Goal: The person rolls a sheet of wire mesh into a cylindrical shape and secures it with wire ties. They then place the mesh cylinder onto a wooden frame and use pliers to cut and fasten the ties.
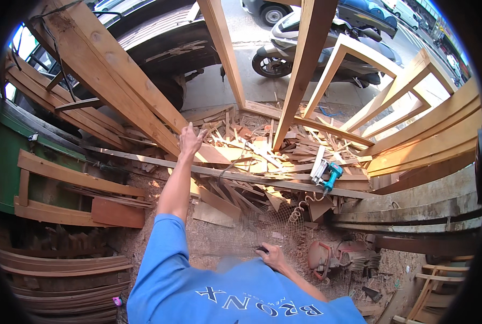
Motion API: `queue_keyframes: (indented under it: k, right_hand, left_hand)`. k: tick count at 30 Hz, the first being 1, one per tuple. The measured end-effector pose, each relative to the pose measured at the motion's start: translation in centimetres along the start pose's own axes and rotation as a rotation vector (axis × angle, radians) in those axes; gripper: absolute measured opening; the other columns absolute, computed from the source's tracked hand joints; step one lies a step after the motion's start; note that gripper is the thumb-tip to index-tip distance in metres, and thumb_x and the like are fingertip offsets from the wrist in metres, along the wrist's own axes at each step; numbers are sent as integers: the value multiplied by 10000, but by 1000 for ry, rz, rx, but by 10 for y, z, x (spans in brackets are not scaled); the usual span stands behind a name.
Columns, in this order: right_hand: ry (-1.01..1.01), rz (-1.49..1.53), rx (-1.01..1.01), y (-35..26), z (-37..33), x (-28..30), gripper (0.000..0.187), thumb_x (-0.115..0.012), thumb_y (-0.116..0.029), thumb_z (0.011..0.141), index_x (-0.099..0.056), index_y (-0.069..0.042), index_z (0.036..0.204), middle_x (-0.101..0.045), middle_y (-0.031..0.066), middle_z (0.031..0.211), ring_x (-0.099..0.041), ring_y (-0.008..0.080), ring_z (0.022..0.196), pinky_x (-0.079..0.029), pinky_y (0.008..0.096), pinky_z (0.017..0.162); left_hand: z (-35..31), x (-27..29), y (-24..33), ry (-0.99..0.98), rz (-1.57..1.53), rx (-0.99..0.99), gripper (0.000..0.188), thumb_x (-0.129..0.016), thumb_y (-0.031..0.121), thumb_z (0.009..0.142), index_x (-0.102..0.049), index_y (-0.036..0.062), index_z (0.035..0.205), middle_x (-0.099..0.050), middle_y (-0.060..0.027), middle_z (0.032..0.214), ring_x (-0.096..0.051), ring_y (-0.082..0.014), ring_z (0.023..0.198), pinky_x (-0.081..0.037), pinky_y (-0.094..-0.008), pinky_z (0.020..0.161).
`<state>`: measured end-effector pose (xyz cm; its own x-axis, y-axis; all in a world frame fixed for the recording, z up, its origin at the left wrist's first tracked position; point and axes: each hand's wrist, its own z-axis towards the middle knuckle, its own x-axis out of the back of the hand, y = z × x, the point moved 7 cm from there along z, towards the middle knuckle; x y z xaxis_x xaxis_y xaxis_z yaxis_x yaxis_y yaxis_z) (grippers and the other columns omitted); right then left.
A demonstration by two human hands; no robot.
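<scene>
My left hand (191, 139) is stretched forward at the lower part of a thick leaning wooden beam (127, 86). Its fingers are apart, against or just beside the beam's edge. Close to my body, my right hand (274, 256) is closed around a small dark object (262, 249), too little of which shows to name. A blurred, see-through wire mesh (286, 221) lies just beyond that hand. Ahead, a teal nail gun (333, 175) with a coiled air hose (300, 209) rests on a long narrow board (224, 174).
Wood offcuts (246, 154) are heaped beyond the board. Upright posts (305, 70) and pale wooden frames (381, 102) stand at the far side, before a parked motorcycle (316, 46). A red compressor (340, 259) sits at the right. Stacked boards (63, 275) line the left.
</scene>
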<state>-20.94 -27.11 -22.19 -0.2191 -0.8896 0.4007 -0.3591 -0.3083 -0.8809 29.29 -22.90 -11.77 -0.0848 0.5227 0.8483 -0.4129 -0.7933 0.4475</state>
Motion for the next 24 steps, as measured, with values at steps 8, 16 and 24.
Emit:
queue_keyframes:
  k: [8, 16, 24]
  right_hand:
    - [1, 27, 67, -33, 5, -14, 246, -721, -181, 858, -709, -1, 1025, -727, 206, 920, -727, 336, 853, -559, 386, 735]
    - [-94, -7, 326, -124, 10, -64, 197, -749, -148, 836, -728, 1, 963, -735, 175, 902, -726, 314, 809, -559, 347, 719]
    - [-174, -51, 517, -220, -11, -96, 177, -782, -91, 794, -768, -36, 962, -745, 139, 871, -733, 266, 767, -568, 314, 669]
  left_hand:
    - [-201, -13, -21, -453, -476, -20, 416, -679, 280, 926, -647, 9, 1240, -673, -192, 1219, -645, -312, 1142, -497, -375, 979]
    - [-351, 103, -93, -274, -437, -34, 692, -704, 465, 887, -506, 60, 1411, -447, -179, 1505, -427, -375, 1383, -353, -492, 1145]
    - [-370, 159, -216, -241, -464, -46, 1103, -749, 683, 707, -344, 57, 1520, -349, -212, 1559, -343, -392, 1436, -293, -502, 1182]
